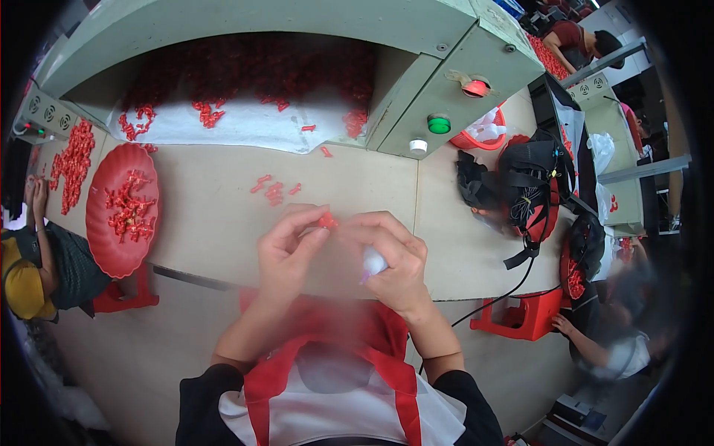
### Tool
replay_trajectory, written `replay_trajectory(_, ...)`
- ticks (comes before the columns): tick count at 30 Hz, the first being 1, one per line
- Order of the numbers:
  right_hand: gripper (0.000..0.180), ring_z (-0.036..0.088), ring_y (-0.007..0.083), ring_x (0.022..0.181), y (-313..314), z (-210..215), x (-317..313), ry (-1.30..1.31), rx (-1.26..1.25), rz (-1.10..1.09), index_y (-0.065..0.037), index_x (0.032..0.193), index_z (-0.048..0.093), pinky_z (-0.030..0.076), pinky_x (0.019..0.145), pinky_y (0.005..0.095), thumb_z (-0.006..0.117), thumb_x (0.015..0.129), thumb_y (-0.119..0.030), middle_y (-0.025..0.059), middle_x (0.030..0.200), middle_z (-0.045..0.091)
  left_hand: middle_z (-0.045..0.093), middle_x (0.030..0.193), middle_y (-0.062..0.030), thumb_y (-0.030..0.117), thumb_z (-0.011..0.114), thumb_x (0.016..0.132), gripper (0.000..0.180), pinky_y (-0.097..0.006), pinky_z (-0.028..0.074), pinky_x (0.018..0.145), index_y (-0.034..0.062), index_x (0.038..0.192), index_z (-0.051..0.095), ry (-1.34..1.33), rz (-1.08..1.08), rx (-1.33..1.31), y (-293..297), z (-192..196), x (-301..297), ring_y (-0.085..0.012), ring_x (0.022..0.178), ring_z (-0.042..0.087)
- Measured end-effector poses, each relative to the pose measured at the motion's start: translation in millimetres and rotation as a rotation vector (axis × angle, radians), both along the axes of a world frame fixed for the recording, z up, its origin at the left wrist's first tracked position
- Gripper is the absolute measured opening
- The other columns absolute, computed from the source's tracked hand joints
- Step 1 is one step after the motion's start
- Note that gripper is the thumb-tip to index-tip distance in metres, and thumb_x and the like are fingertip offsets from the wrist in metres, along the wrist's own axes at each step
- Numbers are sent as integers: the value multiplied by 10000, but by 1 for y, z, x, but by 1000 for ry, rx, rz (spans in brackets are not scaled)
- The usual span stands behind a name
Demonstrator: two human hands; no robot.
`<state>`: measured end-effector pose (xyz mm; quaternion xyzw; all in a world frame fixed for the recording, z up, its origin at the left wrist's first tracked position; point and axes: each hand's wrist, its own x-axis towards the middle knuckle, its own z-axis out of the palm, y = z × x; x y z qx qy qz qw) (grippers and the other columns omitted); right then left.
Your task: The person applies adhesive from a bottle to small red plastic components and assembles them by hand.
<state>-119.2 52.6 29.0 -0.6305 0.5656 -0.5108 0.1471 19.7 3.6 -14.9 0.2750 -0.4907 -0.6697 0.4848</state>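
Note:
Above the near part of the bench my two hands are close together. My left hand (pixel 290 245) pinches a small red plastic piece (pixel 327 220) between thumb and fingertips. My right hand (pixel 398 260) is closed around a small white rounded object with a purplish end (pixel 374 262), perhaps a little bottle; the fingers hide much of it. The right fingertips are near the red piece, but a blur there hides whether they touch it. Just beyond the hands, several loose red pieces (pixel 275 193) lie on the bench (pixel 201 201).
A red scalloped tray (pixel 100 223) of red pieces stands at left. Ahead, a green machine (pixel 297 18) has white sheeting (pixel 245 137) bearing red pieces beneath its hood. A black bag (pixel 532 163) and red basket (pixel 487 137) sit at right. Other people work on both sides.

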Motion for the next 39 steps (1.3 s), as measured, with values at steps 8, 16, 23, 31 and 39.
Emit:
replay_trajectory(8,160,626,167,658,-3,1,-12,0,-31,69,-36,752,641,484,560,235,678,607,19,77,804,638,514,1008,-107,-96,522,815,261,-264,485,772,-44,1065,576,-119,22,-192,4,12,4,-170,913,554)
replay_trajectory(16,151,632,191,660,-5,-3,-22,-118,40,147,-45,775,646,505,548,268,685,663,49,83,802,638,547,1015,-128,-62,535,833,229,-267,513,740,-50,1056,583,-130,-172,-71,-10,13,15,-168,868,581)
replay_trajectory(23,111,627,193,696,-2,5,-25,-264,152,212,-16,787,646,502,612,271,678,698,42,105,812,637,628,927,-145,-10,589,811,274,-287,526,707,-35,1083,563,-11,-381,311,-19,12,23,-208,812,629)
replay_trajectory(31,99,596,167,737,4,3,-23,-393,274,296,-26,790,657,473,667,259,693,704,10,76,804,620,624,974,-195,1,618,789,317,-337,530,759,-78,1088,546,194,-648,504,-22,-11,29,-289,864,642)
replay_trajectory(39,119,546,148,775,2,3,-26,-388,228,328,-34,785,657,432,667,260,719,687,-9,47,820,560,616,1006,-172,32,668,755,355,-329,496,780,-10,1097,582,473,-860,617,-23,-33,21,-266,900,614)
